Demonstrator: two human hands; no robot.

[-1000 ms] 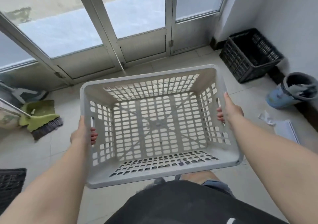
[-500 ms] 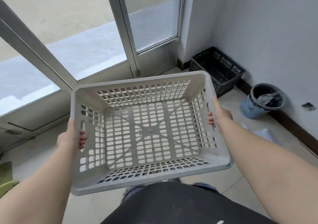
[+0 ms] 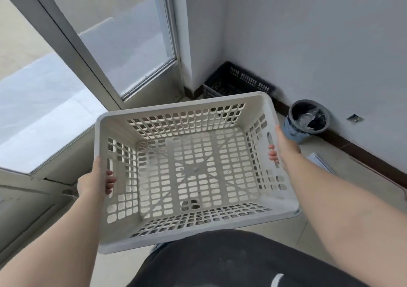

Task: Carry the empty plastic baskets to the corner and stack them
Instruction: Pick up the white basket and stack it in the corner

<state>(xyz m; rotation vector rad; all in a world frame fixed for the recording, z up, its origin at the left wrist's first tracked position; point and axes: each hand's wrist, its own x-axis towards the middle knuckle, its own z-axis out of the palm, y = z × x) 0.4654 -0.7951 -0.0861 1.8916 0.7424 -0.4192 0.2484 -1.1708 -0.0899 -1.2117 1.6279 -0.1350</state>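
I hold an empty white plastic basket (image 3: 284,203) level in front of my body, its perforated bottom and walls fully in view. My left hand (image 3: 94,180) grips the slot handle in its left wall, fingers curled through. My right hand (image 3: 284,149) grips the handle slot in the right wall the same way. A black plastic basket (image 3: 240,80) sits on the floor in the corner, straight beyond the white basket's far rim, which hides its near part.
A grey bin lined with a dark bag (image 3: 308,119) stands by the right wall next to the black basket. A flat white sheet (image 3: 319,161) lies on the tiles under my right forearm. Glass door panels (image 3: 105,44) run along the left.
My view has swung further right toward the corner. The black basket and the bin now sit closer and more central, just past the white basket's rim. Both grips are unchanged.
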